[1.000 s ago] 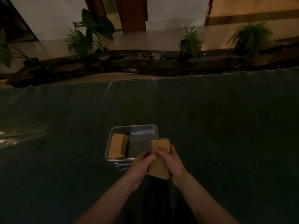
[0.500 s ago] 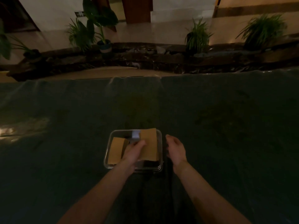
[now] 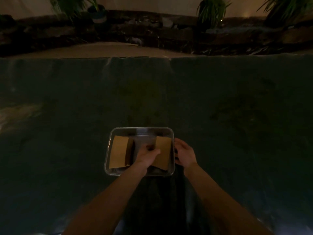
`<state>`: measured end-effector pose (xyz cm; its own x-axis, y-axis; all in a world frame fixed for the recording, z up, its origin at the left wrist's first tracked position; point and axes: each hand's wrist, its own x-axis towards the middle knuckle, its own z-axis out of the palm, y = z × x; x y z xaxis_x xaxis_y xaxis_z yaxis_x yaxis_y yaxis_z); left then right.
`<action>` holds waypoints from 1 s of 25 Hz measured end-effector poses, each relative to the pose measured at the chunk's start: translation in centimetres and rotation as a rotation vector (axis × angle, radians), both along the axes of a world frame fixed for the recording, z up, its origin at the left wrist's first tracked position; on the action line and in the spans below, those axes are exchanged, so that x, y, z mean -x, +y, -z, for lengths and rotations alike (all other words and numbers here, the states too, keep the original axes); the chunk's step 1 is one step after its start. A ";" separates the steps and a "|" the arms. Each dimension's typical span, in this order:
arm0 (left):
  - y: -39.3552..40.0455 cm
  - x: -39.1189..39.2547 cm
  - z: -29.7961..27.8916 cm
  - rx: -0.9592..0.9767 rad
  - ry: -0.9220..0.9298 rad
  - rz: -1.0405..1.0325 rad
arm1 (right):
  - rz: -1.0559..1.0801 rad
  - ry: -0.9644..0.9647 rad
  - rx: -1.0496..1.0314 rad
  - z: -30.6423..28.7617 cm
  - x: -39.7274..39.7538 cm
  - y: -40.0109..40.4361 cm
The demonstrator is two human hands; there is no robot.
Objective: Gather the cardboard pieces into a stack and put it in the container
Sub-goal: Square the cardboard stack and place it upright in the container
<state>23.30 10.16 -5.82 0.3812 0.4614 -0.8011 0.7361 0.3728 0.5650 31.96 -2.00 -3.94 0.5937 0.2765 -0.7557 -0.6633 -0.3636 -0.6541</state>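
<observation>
Cardboard, tan and flat, makes up both stacks visible in the head view, the only view supplied. The container [image 3: 139, 130], a shallow clear tray with rounded corners, sits on the dark tabletop [image 3: 237, 107] close to its near edge, roughly midway between the left and right edges. One cardboard stack [image 3: 118, 154] rests inside against the tray's left wall. A second cardboard stack [image 3: 163, 152] occupies the right half of the tray, its near end appearing slightly raised; whether it lies fully on the tray floor cannot be determined. The material is judged light, stiff and dry, so it should not slip readily, but loose sheets may fan out of alignment; take hold across the short edges and pinch through the full thickness. The left hand [image 3: 146, 155] is inside the tray, fingers curled with the thumb pressed onto the left edge of the right-hand stack, holding it. The right hand [image 3: 184, 154] is outside the tray's right wall, fingers loosely spread and partly curled toward the rim, gripping nothing visible; contact with the wall cannot be confirmed in the low light.
</observation>
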 end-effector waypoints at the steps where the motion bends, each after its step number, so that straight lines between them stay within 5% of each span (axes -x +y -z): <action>1: -0.1 -0.2 0.4 -0.006 0.002 0.009 | 0.000 -0.009 -0.008 0.2 -0.1 0.1; 18: -1.4 -1.5 2.5 -0.505 0.047 0.405 | -0.024 -0.095 0.017 1.2 -0.1 0.2; 25: -1.8 -1.7 2.7 -0.521 0.103 0.491 | -0.022 -0.117 0.024 1.6 0.0 0.4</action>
